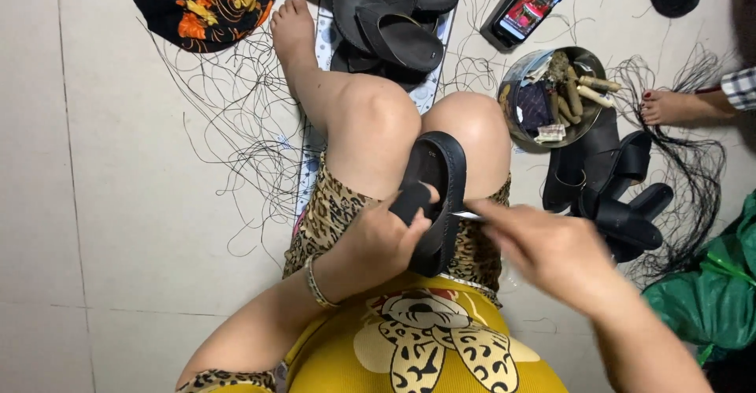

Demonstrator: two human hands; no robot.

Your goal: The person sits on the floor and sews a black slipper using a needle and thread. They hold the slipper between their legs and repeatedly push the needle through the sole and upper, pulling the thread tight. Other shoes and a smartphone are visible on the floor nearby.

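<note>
A: Grip status?

B: Left hand [378, 239] is wrapped closed around the strap of a black rubber slide sandal [435, 196]. The sandal stands on edge in the lap, between the knees, sole facing right. Right hand [551, 247] is motion-blurred; fingers pinch a thin pale tool [466, 215] whose tip touches the sandal's edge. Can't make out what the tool is.

A: Surroundings?

B: Tiled floor [118, 164]. A round metal bowl [587, 125] of spools and odds sits just right of the right knee. A phone with a lit screen [535, 3] lies above it. Black-and-orange patterned cloth [209, 7] is at top left. Loose black thread [236, 125] is strewn around the left leg. A green plastic bag [717, 291] is at the right edge. Another person's foot [669, 108] is beside the bowl.

A: Counts?

B: One sandal in hand. A pile of black sandals [394, 23] lies by the foot at top and another pile [614, 196] on the right; overlap prevents an exact count. One bowl, one phone.
</note>
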